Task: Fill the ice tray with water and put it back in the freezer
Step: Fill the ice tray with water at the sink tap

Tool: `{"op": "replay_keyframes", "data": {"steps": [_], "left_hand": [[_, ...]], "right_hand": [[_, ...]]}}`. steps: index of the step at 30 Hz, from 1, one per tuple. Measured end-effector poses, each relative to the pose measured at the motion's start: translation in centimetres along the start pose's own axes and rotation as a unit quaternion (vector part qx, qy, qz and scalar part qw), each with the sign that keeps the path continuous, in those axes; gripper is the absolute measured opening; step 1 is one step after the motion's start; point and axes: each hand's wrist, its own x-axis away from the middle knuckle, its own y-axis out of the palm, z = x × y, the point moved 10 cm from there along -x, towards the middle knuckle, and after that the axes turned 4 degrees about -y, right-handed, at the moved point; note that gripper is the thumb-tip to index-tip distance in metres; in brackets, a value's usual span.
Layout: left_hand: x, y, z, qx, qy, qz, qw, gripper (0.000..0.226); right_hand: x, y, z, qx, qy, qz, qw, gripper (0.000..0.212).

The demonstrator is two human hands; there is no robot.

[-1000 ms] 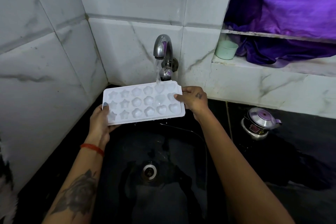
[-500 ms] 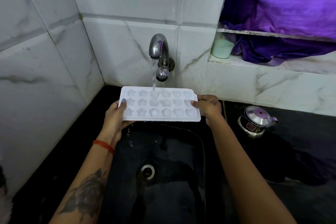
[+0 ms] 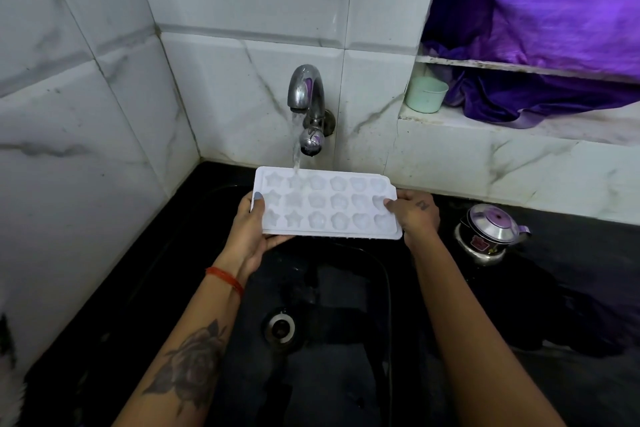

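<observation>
tray (image 3: pixel 327 204) shifted right, 2 hands, 1 tap (image 3: pixel 306 94)

Dim, cool indoor light, purple-tinted. Brightest area: glossy purple cloth (image 3: pixel 568 0) far up and right of the fingers, glowing as if lit from behind. Violet reflections on curved chrome tap (image 3: pixel 306 94) above the fingertips and on steel lidded pot (image 3: pixel 490 232) right of the right-hand fingers. Black stone sink basin (image 3: pixel 329 340) below the fingers nearly swallowed by shadow; faint wet sheen only. White plastic ice tray (image 3: pixel 325 204) between the fingers slightly washed out, cavity detail soft. Wide-angle bowing of tile lines toward frame edges. Overall mild softness.
</observation>
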Motion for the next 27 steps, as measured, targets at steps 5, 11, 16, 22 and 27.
{"op": "replay_keyframes", "data": {"steps": [5,11,16,22,27], "left_hand": [[-0.4,-0.6,-0.1,0.013,0.018,0.027,0.999,0.028],[-0.7,-3.1,-0.2,0.013,0.031,0.078,0.996,0.034],[-0.5,-3.9,-1.1,0.039,0.026,0.082,0.996,0.031],[0.0,-2.8,-1.8,0.049,0.022,0.068,0.996,0.028],[0.2,-1.2,-2.3,0.033,0.019,0.049,0.998,0.025]], "right_hand": [[-0.2,0.0,-1.2,0.016,-0.027,0.008,0.999,0.031],[-0.2,2.3,-2.6,0.027,-0.064,-0.034,0.997,0.035],[0.1,3.0,-3.2,0.068,-0.075,-0.026,0.995,0.035],[0.1,2.6,-3.1,0.105,-0.079,-0.031,0.991,0.034],[-0.3,1.3,-1.2,0.109,-0.045,-0.022,0.993,0.037]]}}
